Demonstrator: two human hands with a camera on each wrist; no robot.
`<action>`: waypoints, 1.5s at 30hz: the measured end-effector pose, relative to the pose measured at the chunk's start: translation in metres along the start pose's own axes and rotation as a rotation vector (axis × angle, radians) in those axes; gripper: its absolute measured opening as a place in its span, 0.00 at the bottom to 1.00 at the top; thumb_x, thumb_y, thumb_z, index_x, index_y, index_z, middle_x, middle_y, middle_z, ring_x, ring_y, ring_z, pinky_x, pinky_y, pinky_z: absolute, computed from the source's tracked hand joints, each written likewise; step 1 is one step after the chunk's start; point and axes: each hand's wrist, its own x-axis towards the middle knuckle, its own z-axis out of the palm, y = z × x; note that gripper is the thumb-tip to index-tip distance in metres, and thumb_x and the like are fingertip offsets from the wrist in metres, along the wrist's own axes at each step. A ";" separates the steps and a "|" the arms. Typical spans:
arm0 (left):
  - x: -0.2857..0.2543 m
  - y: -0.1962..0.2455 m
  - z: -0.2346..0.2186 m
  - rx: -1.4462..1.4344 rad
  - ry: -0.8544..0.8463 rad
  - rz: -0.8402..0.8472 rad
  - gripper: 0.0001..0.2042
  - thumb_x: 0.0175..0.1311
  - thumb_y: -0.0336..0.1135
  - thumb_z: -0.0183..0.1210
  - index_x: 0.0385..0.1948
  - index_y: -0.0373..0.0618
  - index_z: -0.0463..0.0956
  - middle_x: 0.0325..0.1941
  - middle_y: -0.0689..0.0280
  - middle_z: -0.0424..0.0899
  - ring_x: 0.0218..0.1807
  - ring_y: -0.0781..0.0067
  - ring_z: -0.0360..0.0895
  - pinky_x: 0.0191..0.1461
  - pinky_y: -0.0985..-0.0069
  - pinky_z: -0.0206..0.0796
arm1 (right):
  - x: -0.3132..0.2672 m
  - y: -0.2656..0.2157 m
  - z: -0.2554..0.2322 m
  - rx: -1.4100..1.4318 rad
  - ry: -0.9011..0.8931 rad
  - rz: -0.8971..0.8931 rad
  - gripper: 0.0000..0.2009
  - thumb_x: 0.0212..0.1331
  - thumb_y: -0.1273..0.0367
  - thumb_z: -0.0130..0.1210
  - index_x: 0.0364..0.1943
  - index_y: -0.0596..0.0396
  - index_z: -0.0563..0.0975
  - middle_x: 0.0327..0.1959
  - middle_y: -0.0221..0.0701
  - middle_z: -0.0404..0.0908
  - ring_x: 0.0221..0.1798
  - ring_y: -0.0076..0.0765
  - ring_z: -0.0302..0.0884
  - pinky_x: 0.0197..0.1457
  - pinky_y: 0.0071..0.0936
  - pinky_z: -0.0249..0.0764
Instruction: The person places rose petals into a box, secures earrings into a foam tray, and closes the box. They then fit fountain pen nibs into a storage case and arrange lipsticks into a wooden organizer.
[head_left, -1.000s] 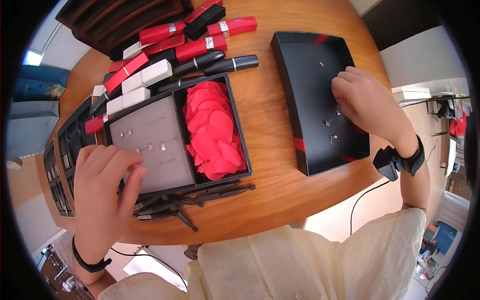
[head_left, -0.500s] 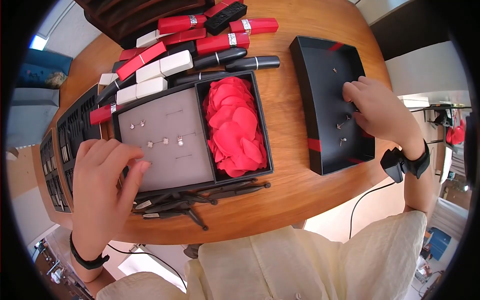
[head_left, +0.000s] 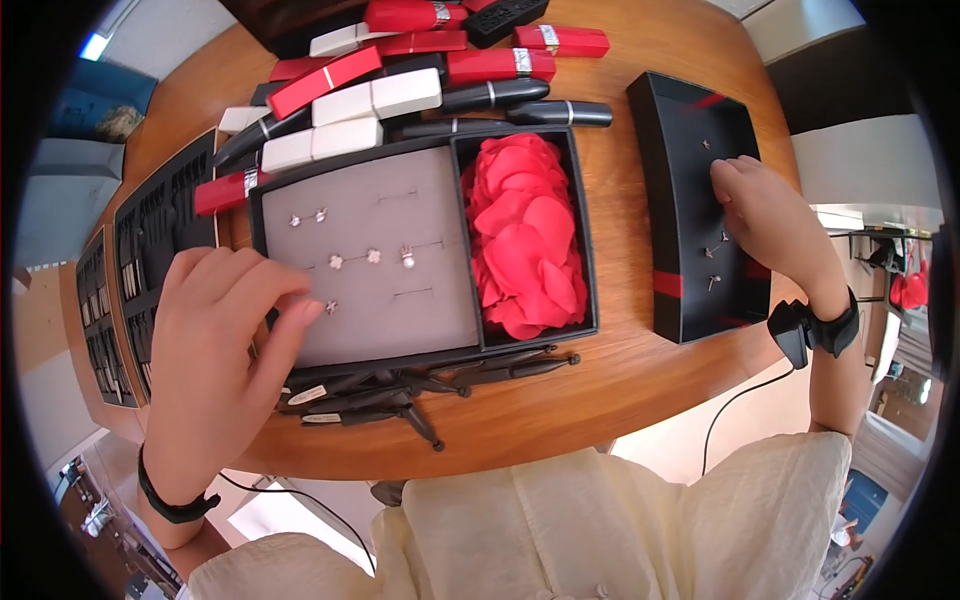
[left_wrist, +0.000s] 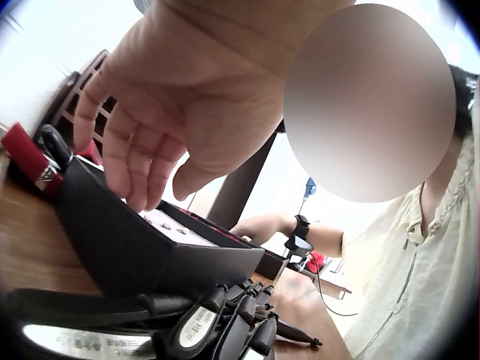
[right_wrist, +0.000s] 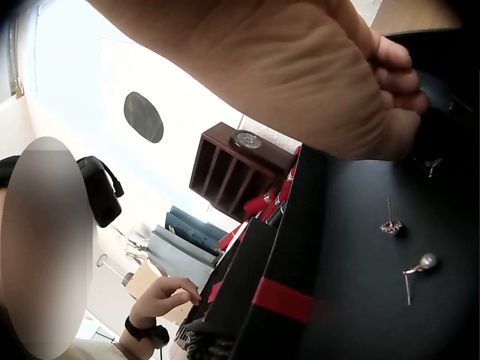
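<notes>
My left hand [head_left: 225, 345] hovers over the near left corner of a black jewellery box [head_left: 587, 318], fingers loosely bent and thumb apart from them in the left wrist view. By its thumb tip, a small stud earring [head_left: 331, 307] sits on the grey pad [head_left: 430, 325]. Other studs stand in that pad, among them a pearl earring [head_left: 408, 258]. My right hand [head_left: 775, 225] reaches with bent fingers into a black box lid [head_left: 660, 215]. Inside lie several earrings, including a pearl stud [right_wrist: 427, 262] and a round sparkling stud [right_wrist: 391, 226]. I cannot tell whether the right fingertips pinch anything.
Red fabric petals [head_left: 525, 235] fill the box's right compartment. Behind it lie red, white and black lipstick tubes [head_left: 375, 97]. Black tools [head_left: 375, 400] lie along its near side. Dark slotted trays [head_left: 160, 250] stand at the left.
The head view has swung, so the box and lid appear further right. My right hand stays over the lid, its fingers lower in it. The left hand stays by the pad's corner.
</notes>
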 end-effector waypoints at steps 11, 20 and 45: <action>-0.005 -0.014 -0.002 -0.039 0.086 0.116 0.05 0.55 0.26 0.63 0.32 0.41 0.78 0.29 0.62 0.77 0.34 0.60 0.72 0.45 0.67 0.61 | 0.031 -0.056 -0.043 0.726 0.080 -0.058 0.08 0.54 0.82 0.53 0.37 0.61 0.76 0.27 0.27 0.77 0.32 0.21 0.75 0.35 0.20 0.70; 0.010 -0.001 0.018 -0.271 0.297 0.243 0.11 0.51 0.27 0.67 0.37 0.45 0.77 0.32 0.68 0.81 0.26 0.71 0.74 0.33 0.75 0.64 | 0.087 -0.143 -0.054 1.660 -0.334 -0.107 0.05 0.61 0.73 0.59 0.37 0.59 0.76 0.39 0.41 0.82 0.35 0.26 0.78 0.41 0.19 0.75; -0.014 -0.043 0.012 -0.092 0.413 0.139 0.08 0.50 0.25 0.68 0.32 0.45 0.80 0.33 0.66 0.82 0.33 0.66 0.78 0.34 0.74 0.66 | 0.097 -0.183 -0.022 1.758 -0.232 -0.183 0.11 0.54 0.79 0.47 0.42 0.58 0.71 0.44 0.37 0.78 0.36 0.25 0.76 0.41 0.22 0.71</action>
